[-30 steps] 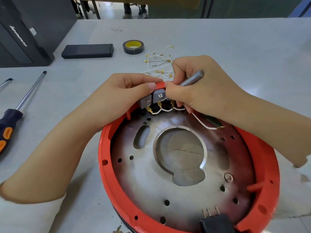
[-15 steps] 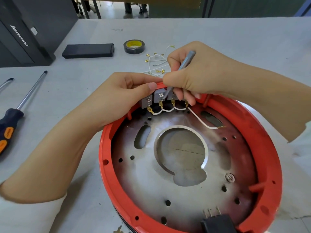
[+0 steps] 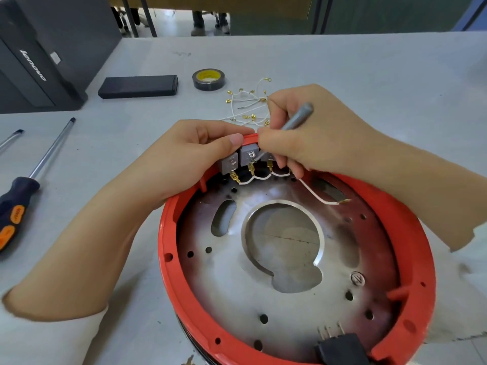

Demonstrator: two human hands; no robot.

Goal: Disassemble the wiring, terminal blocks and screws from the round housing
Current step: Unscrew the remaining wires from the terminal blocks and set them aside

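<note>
While the round housing (image 3: 297, 259) with its orange rim lay on the grey desk (image 3: 342, 75) in the lower middle of the frame, both hands worked at its upper edge. The left hand (image 3: 189, 159) curled over the rim, its thumb pressed against the grey terminal blocks (image 3: 241, 158) mounted just inside. The right hand (image 3: 311, 138) gripped a slim grey metal tool (image 3: 295, 119) with fingers closed round it, the tip angled down and touching the blocks. Short white wires (image 3: 259, 177) with brass connectors looped beneath the blocks, and one longer white wire (image 3: 321, 196) trailed right across the metal plate (image 3: 290, 285). A black plug piece (image 3: 340, 349) sat at the lower rim. Beyond the hands, a loose pile of removed wires (image 3: 247, 101) lay on the desk, near a roll of black tape (image 3: 208, 79) and a flat black box (image 3: 138, 86). At the left edge of the frame lay a screwdriver (image 3: 23, 188) with a black and orange handle.
</note>
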